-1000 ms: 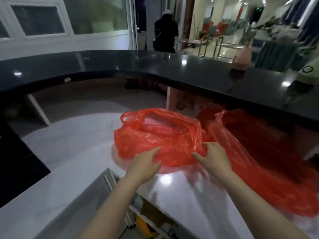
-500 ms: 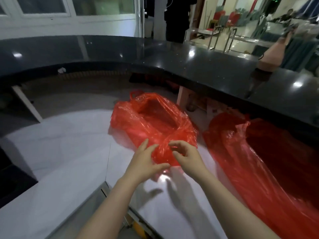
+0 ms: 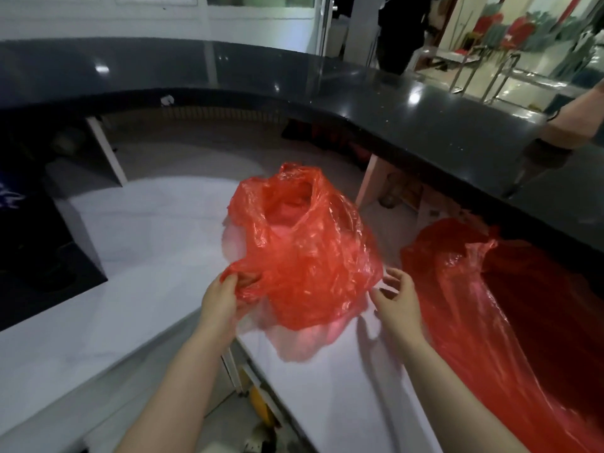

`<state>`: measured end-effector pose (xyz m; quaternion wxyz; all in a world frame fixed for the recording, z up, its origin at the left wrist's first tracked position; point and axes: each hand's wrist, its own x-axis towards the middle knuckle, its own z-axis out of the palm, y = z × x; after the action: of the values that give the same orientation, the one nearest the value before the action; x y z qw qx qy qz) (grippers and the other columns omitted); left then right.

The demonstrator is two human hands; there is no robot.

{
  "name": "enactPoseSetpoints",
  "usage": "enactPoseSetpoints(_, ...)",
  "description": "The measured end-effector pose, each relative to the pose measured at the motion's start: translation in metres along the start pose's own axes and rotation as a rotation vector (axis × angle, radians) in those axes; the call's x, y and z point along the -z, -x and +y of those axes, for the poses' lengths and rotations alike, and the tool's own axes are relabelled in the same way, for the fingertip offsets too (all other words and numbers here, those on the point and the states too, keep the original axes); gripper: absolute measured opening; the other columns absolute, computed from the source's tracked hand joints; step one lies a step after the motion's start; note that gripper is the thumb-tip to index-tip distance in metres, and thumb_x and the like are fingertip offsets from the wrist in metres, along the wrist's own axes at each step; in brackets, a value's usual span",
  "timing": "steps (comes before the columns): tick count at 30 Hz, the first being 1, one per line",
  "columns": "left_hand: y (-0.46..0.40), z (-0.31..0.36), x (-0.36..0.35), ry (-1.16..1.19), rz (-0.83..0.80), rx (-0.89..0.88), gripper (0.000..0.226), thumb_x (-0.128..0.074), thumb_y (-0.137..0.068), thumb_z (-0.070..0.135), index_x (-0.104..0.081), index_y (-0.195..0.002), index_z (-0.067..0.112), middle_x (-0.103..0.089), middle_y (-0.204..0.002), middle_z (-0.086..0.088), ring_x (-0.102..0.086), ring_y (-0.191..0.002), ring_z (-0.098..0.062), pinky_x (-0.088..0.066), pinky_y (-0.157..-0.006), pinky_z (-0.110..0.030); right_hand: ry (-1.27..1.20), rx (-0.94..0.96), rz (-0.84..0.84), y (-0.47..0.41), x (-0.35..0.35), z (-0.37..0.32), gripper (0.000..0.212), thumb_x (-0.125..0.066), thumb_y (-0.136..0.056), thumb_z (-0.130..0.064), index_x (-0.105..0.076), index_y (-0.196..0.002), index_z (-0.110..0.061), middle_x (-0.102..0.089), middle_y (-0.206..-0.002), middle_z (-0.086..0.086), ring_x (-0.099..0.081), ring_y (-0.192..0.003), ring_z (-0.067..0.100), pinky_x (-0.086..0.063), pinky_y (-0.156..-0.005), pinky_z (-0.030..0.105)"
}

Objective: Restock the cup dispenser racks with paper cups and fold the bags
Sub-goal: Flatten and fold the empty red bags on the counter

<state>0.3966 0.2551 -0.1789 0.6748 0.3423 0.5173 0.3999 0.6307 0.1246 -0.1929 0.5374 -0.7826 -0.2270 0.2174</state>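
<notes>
A crumpled red plastic bag [image 3: 304, 250] stands puffed up on the white desk [image 3: 157, 256], its mouth open toward the far side. My left hand [image 3: 220, 299] pinches the bag's near left corner. At the bag's near right edge my right hand [image 3: 397, 302] hovers with fingers spread, holding nothing. A second, larger red plastic bag [image 3: 483, 308] lies spread flat along the desk to the right. No cups or dispenser racks are in view.
A raised black counter [image 3: 392, 103] curves around the far side of the desk. A dark panel [image 3: 39, 256] sits at the left. A gap with shelving [image 3: 258, 397] opens between the desk sections below my arms. A person stands beyond the counter.
The left bag has risen from lying low into a puffed, upright shape. My left hand has closed on its corner, and my right hand has let go and moved right.
</notes>
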Motion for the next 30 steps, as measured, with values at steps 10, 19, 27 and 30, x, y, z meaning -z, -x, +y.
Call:
enactPoseSetpoints(10, 0.008, 0.01, 0.065, 0.345, 0.037, 0.148, 0.029, -0.042, -0.099, 0.02, -0.057, -0.074, 0.014, -0.072, -0.08, -0.012, -0.069, -0.073, -0.028, -0.055, -0.061, -0.042, -0.22, -0.017, -0.579, 0.005, -0.058, -0.039, 0.049, -0.07, -0.084, -0.037, -0.048, -0.127, -0.04, -0.062, -0.116, -0.001, -0.068, -0.093, 0.022, -0.057, -0.078, 0.052)
enactPoseSetpoints(19, 0.01, 0.018, 0.069, 0.298, -0.095, 0.147, 0.035, -0.048, -0.096, 0.031, -0.055, -0.064, 0.019, -0.068, -0.073, -0.006, -0.067, -0.067, -0.022, -0.056, -0.064, -0.038, -0.275, -0.037, -0.762, 0.017, -0.101, -0.071, 0.032, -0.054, -0.091, -0.001, -0.062, -0.114, -0.021, -0.069, -0.102, 0.009, -0.066, -0.083, 0.026, -0.057, -0.078, 0.049)
enactPoseSetpoints(27, -0.006, 0.033, 0.066, 0.492, 0.02, 0.088, 0.033, -0.035, -0.102, 0.032, -0.061, -0.096, 0.014, -0.069, -0.079, -0.008, -0.063, -0.072, -0.024, -0.056, -0.066, -0.042, -0.12, 0.14, -0.194, -0.02, -0.074, -0.06, 0.031, -0.067, -0.074, 0.01, -0.064, -0.084, -0.02, -0.069, -0.074, 0.002, -0.065, -0.069, 0.018, -0.052, -0.062, 0.026)
enactPoseSetpoints(30, -0.023, 0.04, 0.087, 0.783, 0.143, 0.077, 0.027, -0.037, -0.102, 0.024, -0.054, -0.082, 0.016, -0.069, -0.07, -0.001, -0.064, -0.063, -0.013, -0.056, -0.053, -0.024, -0.118, 0.141, 0.029, -0.041, -0.038, -0.047, 0.036, -0.069, -0.069, 0.013, -0.062, -0.075, -0.021, -0.064, -0.072, -0.003, -0.06, -0.069, 0.018, -0.047, -0.053, 0.011)
